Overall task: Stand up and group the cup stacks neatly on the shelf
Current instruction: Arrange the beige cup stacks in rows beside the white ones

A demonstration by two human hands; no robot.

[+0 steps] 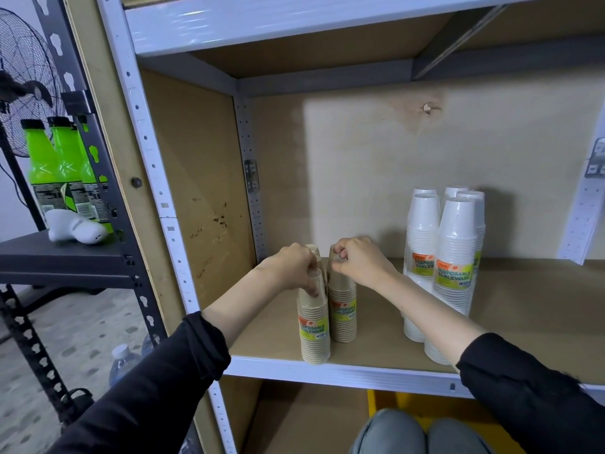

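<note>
Two wrapped stacks of brown paper cups stand upright side by side near the front of the shelf board (523,306). My left hand (293,265) grips the top of the front brown stack (313,329). My right hand (357,262) grips the top of the second brown stack (343,314), just behind and to the right. More brown cup tops show between my hands. A group of several white cup stacks (453,257) stands upright to the right, partly hidden by my right forearm.
The shelf's side panel (199,191) is close on the left, with the upper shelf (294,24) overhead. A dark rack (65,253) at far left holds green bottles (62,165) and a white object (77,229). My knees (422,434) show below.
</note>
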